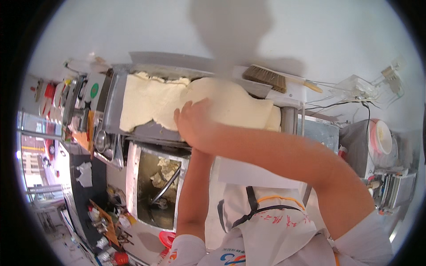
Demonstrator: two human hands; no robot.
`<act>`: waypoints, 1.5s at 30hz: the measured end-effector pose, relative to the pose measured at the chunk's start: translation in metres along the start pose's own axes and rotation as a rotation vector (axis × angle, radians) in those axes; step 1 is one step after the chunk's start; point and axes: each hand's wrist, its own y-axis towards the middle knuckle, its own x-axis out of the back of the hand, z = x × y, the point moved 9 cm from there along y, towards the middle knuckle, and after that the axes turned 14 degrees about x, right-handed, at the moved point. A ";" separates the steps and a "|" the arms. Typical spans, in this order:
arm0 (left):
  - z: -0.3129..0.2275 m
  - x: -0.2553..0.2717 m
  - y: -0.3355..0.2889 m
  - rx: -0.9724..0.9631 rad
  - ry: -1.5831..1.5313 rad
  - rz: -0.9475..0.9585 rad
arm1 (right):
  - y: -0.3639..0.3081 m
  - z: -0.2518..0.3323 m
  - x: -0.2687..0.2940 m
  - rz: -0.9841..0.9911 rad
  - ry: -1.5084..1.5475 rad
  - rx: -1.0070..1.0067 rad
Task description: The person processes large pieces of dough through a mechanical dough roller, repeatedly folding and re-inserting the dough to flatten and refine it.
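Dough (239, 106) — lying along grey metal bed (155, 129), directly beneath right hand (191, 123). Looks pressed on with fingers loosely bent and a bit spread, not closed round anything visible. Can't see left hand, hidden behind the right; can't tell its grip. Can trace only left forearm (195, 190) up to the crossing.

Progress, by eye: already spread into a long sheet — flatter at left, rounded mid-length, layered at right end. Still ragged along edges, so probably partway. Also left over: pale lumps (165, 174) in mixer tub (132, 186), around metal bar (167, 185).

Around the bed: roller (289, 120) at right end, brush (268, 77) behind, near white wall (111, 33). Farther out: pans (102, 142) and black counter (91, 199) at left, bucket (375, 137) at right.
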 end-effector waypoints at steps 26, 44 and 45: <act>0.052 0.096 0.070 -0.147 0.267 -0.216 | -0.052 -0.102 0.082 -0.830 0.645 0.097; 0.027 0.198 0.049 0.050 0.194 -0.115 | -0.047 -0.020 -0.055 -0.657 0.489 -0.021; 0.042 0.200 0.053 -0.040 0.279 -0.194 | -0.048 -0.022 -0.056 -0.648 0.487 -0.060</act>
